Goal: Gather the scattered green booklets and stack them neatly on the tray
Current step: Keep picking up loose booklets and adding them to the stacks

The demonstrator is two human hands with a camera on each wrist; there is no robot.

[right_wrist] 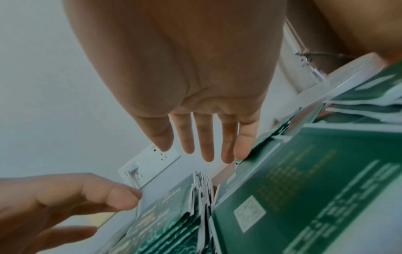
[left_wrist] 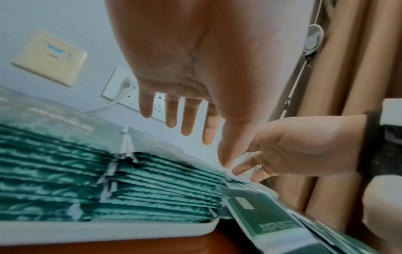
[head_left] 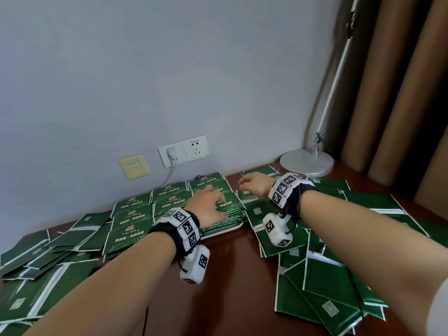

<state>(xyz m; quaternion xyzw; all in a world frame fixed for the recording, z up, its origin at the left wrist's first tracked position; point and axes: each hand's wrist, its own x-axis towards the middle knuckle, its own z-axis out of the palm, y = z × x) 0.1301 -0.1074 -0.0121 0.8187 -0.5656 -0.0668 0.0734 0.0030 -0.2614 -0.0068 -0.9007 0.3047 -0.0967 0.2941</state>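
Observation:
A white tray (head_left: pixel 221 233) near the back wall holds a tall stack of green booklets (head_left: pixel 211 184), seen edge-on in the left wrist view (left_wrist: pixel 87 180) above the tray's rim (left_wrist: pixel 108 230). My left hand (head_left: pixel 218 202) hovers just over the stack's near right part with straight, spread fingers (left_wrist: pixel 188 120) and holds nothing. My right hand (head_left: pixel 244 184) is raised beside the stack's right edge, over loose booklets (head_left: pixel 257 209) that lie back side up. Its fingers (right_wrist: pixel 206 147) are relaxed and empty; the little finger is close to a booklet's edge (right_wrist: pixel 272 137).
More green booklets are strewn at the left (head_left: pixel 48 263) and at the right (head_left: pixel 327 287) of the brown table (head_left: pixel 230 287). A lamp base (head_left: pixel 306 162) stands at the back right. Wall sockets (head_left: pixel 183 150) with a plugged cable sit behind the tray. Brown curtains (head_left: pixel 400 93) hang at the right.

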